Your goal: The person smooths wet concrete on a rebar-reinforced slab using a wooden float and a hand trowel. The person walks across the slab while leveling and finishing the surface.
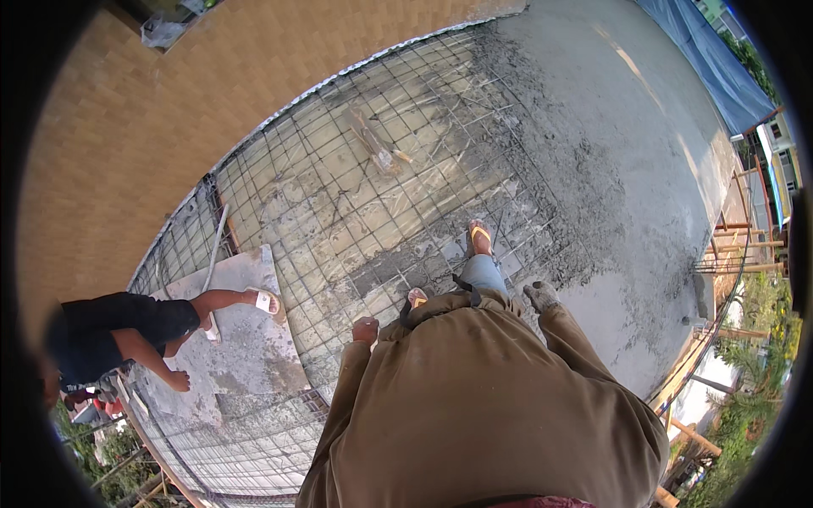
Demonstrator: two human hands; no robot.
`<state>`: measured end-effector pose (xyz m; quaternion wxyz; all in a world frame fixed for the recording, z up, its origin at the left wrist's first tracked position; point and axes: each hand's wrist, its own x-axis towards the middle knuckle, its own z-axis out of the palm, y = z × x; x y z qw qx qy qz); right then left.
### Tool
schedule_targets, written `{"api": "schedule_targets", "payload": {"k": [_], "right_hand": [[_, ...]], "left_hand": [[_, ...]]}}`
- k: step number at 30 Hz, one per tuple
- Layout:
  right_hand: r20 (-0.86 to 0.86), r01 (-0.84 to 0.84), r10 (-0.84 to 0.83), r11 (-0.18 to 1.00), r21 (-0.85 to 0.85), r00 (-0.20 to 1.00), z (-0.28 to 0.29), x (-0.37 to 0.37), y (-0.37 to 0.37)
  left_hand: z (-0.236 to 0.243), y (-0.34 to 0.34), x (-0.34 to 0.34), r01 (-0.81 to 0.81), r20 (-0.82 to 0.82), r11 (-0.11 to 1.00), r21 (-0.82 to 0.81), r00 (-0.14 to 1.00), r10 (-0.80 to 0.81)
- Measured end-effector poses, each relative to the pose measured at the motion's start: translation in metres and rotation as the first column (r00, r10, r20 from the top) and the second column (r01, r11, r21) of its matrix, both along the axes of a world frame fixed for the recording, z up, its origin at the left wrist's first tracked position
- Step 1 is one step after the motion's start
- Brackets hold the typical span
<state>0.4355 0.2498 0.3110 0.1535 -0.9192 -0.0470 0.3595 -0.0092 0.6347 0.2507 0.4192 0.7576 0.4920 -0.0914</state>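
My left hand (365,330) hangs beside my hip, its fingers curled in and nothing seen in it. On the other side, my right hand (540,296) is grey with cement, loosely open and holding nothing; it hangs over the edge of the wet concrete (593,199). Below me lies a steel rebar mesh (356,224) over plastic sheeting, partly buried in grey concrete toward the right. My feet in flip-flops (480,237) are among the bars, one forward of the other.
At left, another person in dark clothes (127,330) steps on a flat board (246,339) laid over the mesh. A pale pipe (217,245) lies near it. A tiled wall (161,127) borders the far left; a blue tarp (707,59) and wooden scaffolding (745,245) edge the right.
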Motion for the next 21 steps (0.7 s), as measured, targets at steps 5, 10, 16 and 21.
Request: {"api": "schedule_targets", "payload": {"k": [5, 10, 16, 21], "right_hand": [[-0.23, 0.095, -0.06, 0.985, 0.145, 0.971, -0.019, 0.017, 0.022], [-0.317, -0.021, 0.048, 0.996, 0.09, 0.947, -0.037, 0.054, 0.059], [-0.264, -0.12, 0.176, 0.97, 0.212, 0.948, 0.015, 0.102, 0.091], [-0.162, -0.175, 0.207, 0.965, 0.193, 0.965, 0.106, 0.092, 0.149]], "left_hand": [[-0.014, -0.012, 0.013, -0.032, -0.085, 0.987, 0.156, 0.995, 0.046], [0.012, -0.01, 0.02, -0.274, 0.029, 0.954, 0.122, 0.962, 0.273], [0.072, -0.083, 0.05, -0.303, 0.349, 0.634, -0.712, 0.631, 0.693], [0.084, -0.118, 0.036, -0.617, 0.217, 0.755, -0.222, 0.724, 0.655]]}}
